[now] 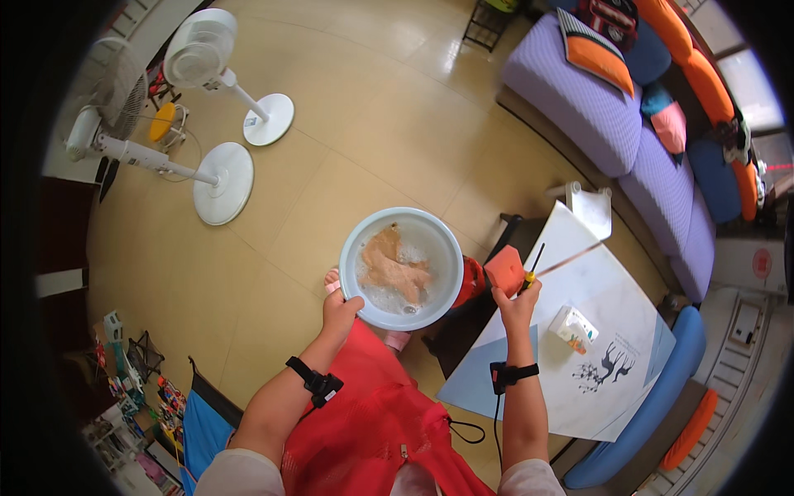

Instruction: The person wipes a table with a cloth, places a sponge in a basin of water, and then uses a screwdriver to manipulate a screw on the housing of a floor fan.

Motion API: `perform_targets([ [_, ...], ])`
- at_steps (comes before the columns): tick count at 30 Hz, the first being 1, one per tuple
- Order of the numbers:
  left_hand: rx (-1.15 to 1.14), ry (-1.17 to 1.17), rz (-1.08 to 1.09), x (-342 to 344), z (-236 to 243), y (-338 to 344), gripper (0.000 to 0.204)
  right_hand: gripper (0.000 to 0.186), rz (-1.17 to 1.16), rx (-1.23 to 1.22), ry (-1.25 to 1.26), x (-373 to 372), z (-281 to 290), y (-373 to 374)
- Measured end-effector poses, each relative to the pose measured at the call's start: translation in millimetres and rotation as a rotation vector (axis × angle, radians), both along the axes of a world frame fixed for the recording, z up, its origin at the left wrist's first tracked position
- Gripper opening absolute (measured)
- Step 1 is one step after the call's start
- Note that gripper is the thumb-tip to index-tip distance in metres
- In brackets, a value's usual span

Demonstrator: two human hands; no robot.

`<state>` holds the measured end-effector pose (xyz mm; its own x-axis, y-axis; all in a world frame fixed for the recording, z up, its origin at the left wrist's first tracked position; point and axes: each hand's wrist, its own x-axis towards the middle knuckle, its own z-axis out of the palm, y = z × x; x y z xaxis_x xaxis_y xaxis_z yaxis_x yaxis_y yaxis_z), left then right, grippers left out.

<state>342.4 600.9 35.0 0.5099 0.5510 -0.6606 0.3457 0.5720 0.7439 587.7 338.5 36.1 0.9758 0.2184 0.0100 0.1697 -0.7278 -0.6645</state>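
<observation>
In the head view, a round pale blue basin (347, 236) is in front of the person, to the left of the worktop (496, 388), and whether something supports it from below I cannot tell. Inside it are water with white foam and a wet, beige cloth (397, 266), which lies crumpled across the middle. The left hand (337, 317) is at the lower left of the basin, with its fingers clamped on the rim, the thumb on the upper side. The right hand (518, 304) is over the near left edge of the worktop; its fingers are at an orange-red block (503, 266) and a yellow and black tool (528, 283) with thin dark shaft, but I cannot tell if they are closed on them. Farther right, a white packet (572, 327) lies on the worktop. Two white fans stand at the upper left, and a purple sofa (583, 91) at the upper right.
</observation>
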Motion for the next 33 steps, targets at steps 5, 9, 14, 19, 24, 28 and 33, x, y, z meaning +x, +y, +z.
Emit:
perform_targets([
  [5,0.084,-0.076,0.049,-11,14,75,0.02,0.069,0.242,0.205,0.061,-7,104,149],
  [9,-0.014,-0.016,0.051,8,92,144,0.014,0.069,0.391,0.262,0.129,-14,162,249],
  [14,0.106,-0.027,0.124,-2,107,222,0.011,0.069,0.602,0.231,0.082,-29,202,358],
  [19,0.125,-0.015,0.238,-17,138,275,0.013,0.071,0.958,0.178,-0.201,-51,229,450],
  [24,0.116,-0.085,0.392,-55,174,312,0.015,0.062,1.179,0.244,0.064,-80,258,530],
  [28,0.06,-0.094,0.623,-100,192,319,0.019,0.044,1.26,0.235,0.225,-109,282,587],
  [33,0.039,-0.09,0.872,-178,199,329,0.016,0.033,1.393,0.231,0.336,-163,294,653],
])
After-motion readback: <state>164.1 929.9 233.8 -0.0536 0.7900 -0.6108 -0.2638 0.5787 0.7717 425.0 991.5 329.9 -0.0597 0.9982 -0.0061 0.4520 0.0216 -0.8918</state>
